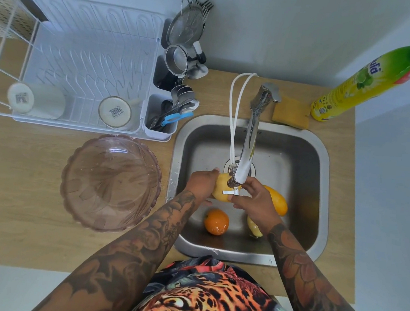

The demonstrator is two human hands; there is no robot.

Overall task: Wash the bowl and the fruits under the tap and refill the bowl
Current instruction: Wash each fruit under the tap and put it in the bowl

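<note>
My left hand (200, 183) grips a yellow fruit (220, 190) under the tap spout (245, 159) in the steel sink (307, 150). My right hand (257, 203) touches the same fruit from the right, its fingers by the small valve at the spout's tip. An orange (217, 221) lies on the sink floor near the front. A yellow-orange mango (278, 200) lies behind my right hand, and a pale yellow fruit (254, 229) shows below my wrist. The pink transparent bowl (109, 183) stands with nothing in it on the wooden counter, left of the sink.
A white dish rack (82, 68) with two cups and a cutlery holder stands at the back left. A sponge (290, 114) and a yellow dish soap bottle (355, 87) are behind the sink at the right. White hoses (233, 113) run along the tap.
</note>
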